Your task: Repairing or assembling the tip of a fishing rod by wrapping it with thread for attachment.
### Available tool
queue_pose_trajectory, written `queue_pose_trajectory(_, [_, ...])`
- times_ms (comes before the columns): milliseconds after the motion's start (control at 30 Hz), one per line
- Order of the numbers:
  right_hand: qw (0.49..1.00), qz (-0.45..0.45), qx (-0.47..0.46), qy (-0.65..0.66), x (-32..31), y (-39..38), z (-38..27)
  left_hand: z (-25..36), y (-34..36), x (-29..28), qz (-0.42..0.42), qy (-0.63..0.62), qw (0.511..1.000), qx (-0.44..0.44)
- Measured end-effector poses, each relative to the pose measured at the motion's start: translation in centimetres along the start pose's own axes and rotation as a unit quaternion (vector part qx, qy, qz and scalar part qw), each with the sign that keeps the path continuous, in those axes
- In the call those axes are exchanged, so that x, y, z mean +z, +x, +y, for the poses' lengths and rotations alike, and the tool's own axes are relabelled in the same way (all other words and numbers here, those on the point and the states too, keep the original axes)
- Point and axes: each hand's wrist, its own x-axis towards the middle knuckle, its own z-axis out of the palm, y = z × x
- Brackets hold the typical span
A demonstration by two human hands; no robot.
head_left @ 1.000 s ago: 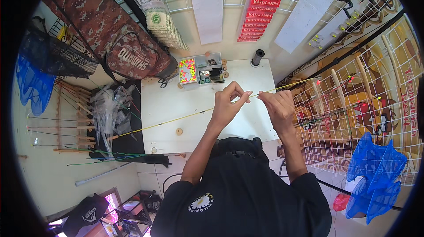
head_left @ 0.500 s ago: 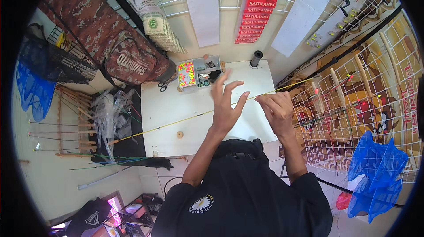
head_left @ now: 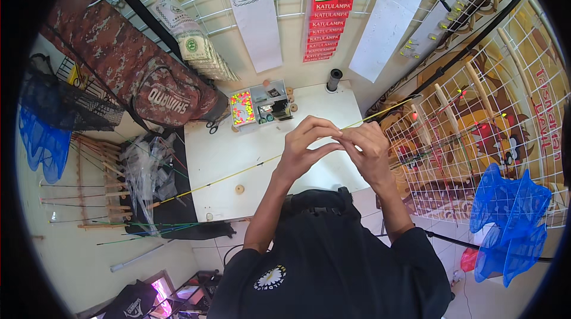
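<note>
My left hand [head_left: 304, 145] and my right hand [head_left: 367, 147] meet over the white table, fingertips pinched together and touching. What lies between the fingertips is too small to make out. A thin yellow fishing rod [head_left: 220, 181] runs slantwise from the lower left, passes at the level of my fingers, and comes out beyond my right hand towards the upper right. Whether the fingers grip the rod itself I cannot tell.
On the white table [head_left: 208, 146] stand a divided box [head_left: 264, 108] with bright floats, scissors [head_left: 212, 127], a wooden disc [head_left: 239, 188] and a dark cylinder [head_left: 334, 80]. A camouflage rod bag [head_left: 160, 93] leans at left; a wire rack [head_left: 440, 164] with blue nets [head_left: 511, 224] stands at right.
My left hand, with fingers spread before, has come down to the right and closed, its fingertips meeting those of my right hand. My right hand stays pinched near the rod.
</note>
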Motion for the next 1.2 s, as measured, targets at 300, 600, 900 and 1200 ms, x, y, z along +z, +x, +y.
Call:
queue_pose_trajectory(300, [1.000, 0.008, 0.015, 0.025, -0.2, 0.2, -0.7, -0.8, -0.2, -0.5, 0.005, -0.105, 0.990, -0.099])
queue_pose_trajectory(600, [0.999, 0.016, 0.021, 0.032, -0.1, 0.1, -0.8, -0.4, -0.3, -0.7, 0.014, -0.074, 0.993, -0.092])
queue_pose_trajectory(900, [0.999, 0.021, 0.016, 0.032, -0.3, 0.2, -0.9, 0.0, 0.0, -0.6, 0.001, 0.023, 0.999, -0.045])
queue_pose_trajectory(1200, [0.996, -0.032, 0.068, 0.050, -0.7, -0.5, -0.6, -0.8, -0.6, -0.5, -0.010, 0.001, 0.995, -0.097])
